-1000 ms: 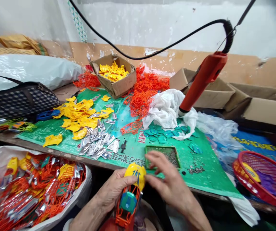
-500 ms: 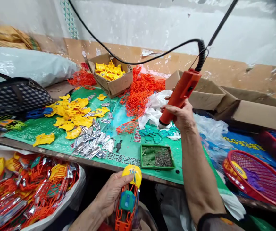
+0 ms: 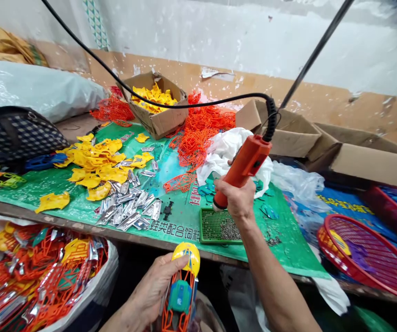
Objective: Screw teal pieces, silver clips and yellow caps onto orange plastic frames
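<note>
My left hand [image 3: 153, 288] grips a toy assembly [image 3: 180, 288] low in front of me: an orange mesh frame with a yellow cap on top and a teal piece in the middle. My right hand [image 3: 236, 199] is closed round an orange electric screwdriver [image 3: 243, 168] that hangs on a black cord [image 3: 170, 105]. Its tip points down at the near left of a small green tray of screws [image 3: 215, 226] on the green mat [image 3: 184, 216].
Yellow plastic pieces [image 3: 94, 163] and silver parts [image 3: 129, 207] lie on the mat's left. A cardboard box of yellow pieces [image 3: 155, 107], orange mesh frames [image 3: 201, 131] and white plastic [image 3: 231, 147] sit behind. A bag of finished toys [image 3: 35, 272] is lower left, a red basket [image 3: 367, 258] right.
My right hand left the toy, reached up, took hold of the hanging orange screwdriver and pulled it down towards the screw tray. The left hand kept holding the toy.
</note>
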The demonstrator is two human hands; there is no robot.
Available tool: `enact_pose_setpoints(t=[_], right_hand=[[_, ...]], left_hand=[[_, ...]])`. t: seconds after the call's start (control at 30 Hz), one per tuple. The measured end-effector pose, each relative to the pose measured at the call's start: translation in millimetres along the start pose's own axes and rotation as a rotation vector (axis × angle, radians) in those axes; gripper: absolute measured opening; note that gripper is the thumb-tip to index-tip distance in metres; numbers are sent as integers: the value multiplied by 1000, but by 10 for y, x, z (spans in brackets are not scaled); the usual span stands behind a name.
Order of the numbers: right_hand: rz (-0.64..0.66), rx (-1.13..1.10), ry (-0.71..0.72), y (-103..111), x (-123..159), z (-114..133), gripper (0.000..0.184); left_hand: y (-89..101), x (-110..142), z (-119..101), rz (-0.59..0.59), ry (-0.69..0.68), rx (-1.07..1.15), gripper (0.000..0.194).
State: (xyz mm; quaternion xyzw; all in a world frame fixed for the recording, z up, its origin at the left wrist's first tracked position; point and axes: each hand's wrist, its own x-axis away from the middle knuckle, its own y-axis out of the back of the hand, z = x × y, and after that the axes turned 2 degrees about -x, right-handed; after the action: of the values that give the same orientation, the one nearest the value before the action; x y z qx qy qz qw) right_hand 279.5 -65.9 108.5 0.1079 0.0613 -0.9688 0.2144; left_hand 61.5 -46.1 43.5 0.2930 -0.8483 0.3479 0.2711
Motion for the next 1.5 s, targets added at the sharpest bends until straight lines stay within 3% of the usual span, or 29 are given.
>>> enact_pose_setpoints(t=[0.83,1.0,1.33,1.5], right_hand=[[-57,9,54,50,16,-223,19],[-63,6,59,37,29,-196,24],[-46,1,63,33,49,-144,14],[-1,-93,109,93,95,35,14]], left_hand=[[7,-58,15,8,17,14,29],[-1,-62,-6,10,11,8,31],[-3,-59,-10,25,-13,8,31],[-38,-8,-49,25,-62,-3,30]])
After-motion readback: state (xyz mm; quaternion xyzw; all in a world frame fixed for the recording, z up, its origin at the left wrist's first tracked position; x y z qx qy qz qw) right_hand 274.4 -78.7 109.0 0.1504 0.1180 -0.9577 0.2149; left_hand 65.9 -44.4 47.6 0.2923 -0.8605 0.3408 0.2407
